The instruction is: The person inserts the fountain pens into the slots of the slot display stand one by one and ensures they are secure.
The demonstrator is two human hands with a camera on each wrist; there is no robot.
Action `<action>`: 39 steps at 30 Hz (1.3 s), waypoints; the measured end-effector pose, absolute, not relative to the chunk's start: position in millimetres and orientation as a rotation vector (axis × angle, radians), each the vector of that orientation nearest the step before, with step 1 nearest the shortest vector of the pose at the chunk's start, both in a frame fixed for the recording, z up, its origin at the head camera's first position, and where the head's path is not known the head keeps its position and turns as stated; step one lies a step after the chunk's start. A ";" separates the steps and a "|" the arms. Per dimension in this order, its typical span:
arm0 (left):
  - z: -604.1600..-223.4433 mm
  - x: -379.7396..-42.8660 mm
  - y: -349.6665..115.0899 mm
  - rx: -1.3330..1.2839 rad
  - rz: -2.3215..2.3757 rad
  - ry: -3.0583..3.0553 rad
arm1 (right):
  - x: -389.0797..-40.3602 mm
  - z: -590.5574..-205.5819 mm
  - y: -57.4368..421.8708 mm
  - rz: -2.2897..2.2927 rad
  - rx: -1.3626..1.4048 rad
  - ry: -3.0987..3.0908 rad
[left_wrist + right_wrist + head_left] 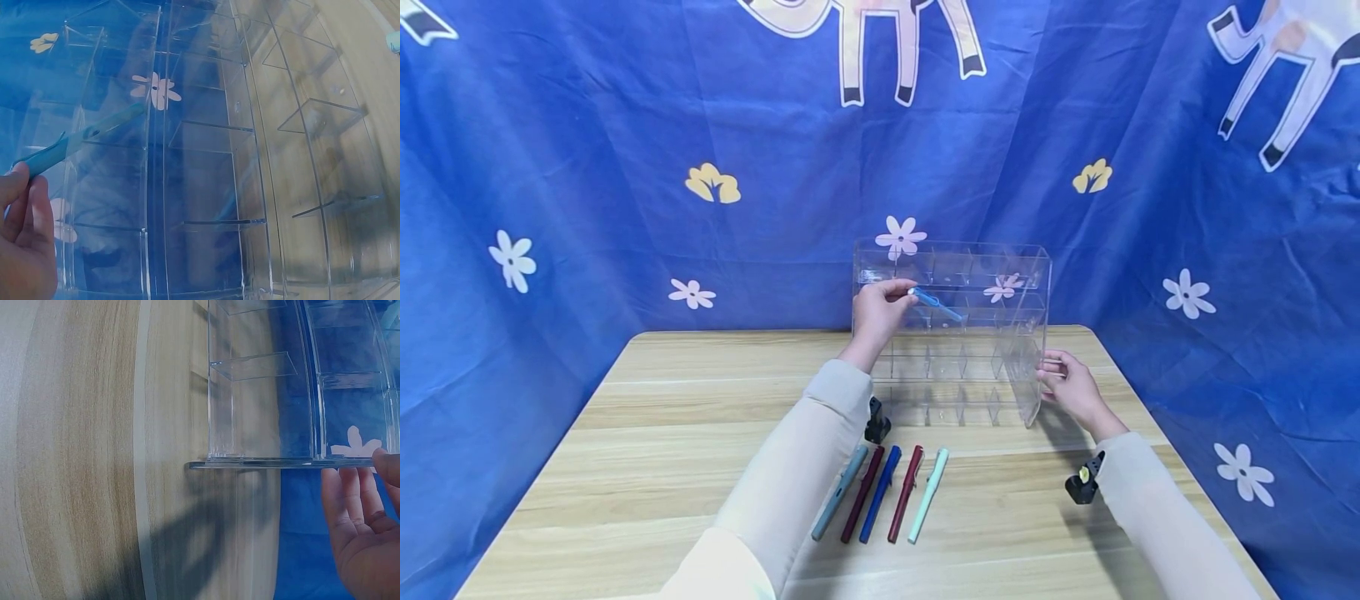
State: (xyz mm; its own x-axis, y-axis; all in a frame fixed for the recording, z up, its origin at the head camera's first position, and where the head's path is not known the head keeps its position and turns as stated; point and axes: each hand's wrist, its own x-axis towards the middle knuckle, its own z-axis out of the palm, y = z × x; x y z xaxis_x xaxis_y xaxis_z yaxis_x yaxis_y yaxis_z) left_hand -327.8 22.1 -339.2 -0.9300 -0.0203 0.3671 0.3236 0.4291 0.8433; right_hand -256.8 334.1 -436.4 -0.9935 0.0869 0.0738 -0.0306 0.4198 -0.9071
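Observation:
My left hand [880,315] pinches a light blue pen [936,303] by one end between thumb and fingertips. The pen slants down to the right and overlaps the upper rows of a clear acrylic display rack [951,340]. In the left wrist view, the pen [94,132] shows its clip near the fingers [39,206], its far end across the clear partitions. At the rack's right side panel, my right hand [1072,387] touches with fairly straight fingers. In the right wrist view, its fingertips meet the panel's outer face, the thumb [389,465] by the edge.
Several capped pens lie side by side on the wooden table [685,433] before the rack: grey-blue [838,493], dark red [862,495], blue [880,495], another dark red [906,495] and mint [928,497]. A patterned blue curtain [782,200] hangs behind and beside the table.

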 end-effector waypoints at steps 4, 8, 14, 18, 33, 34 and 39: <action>-339.0 -327.0 22.0 -0.259 -1.499 -2.369 | -256.9 -437.1 334.2 1.644 -0.056 -2.553; -339.6 -326.4 21.7 -0.254 -1.525 -2.356 | -257.3 -437.7 334.5 1.653 -0.056 -2.550; -341.7 -326.9 17.6 -0.268 -1.606 -2.292 | -257.9 -437.1 333.4 1.667 -0.055 -2.544; -339.0 -325.8 8.7 -0.272 -1.638 -2.233 | -257.1 -436.6 333.0 1.679 -0.060 -2.545; -346.9 -306.8 -55.7 -0.358 -1.720 -2.161 | -253.1 -434.3 333.3 1.739 -0.064 -2.515; -349.3 -304.5 -60.4 -0.358 -1.720 -2.168 | -253.2 -434.6 333.4 1.742 -0.064 -2.514; -366.3 -292.7 -82.2 -0.366 -1.707 -2.175 | -252.9 -435.7 334.6 1.778 -0.068 -2.498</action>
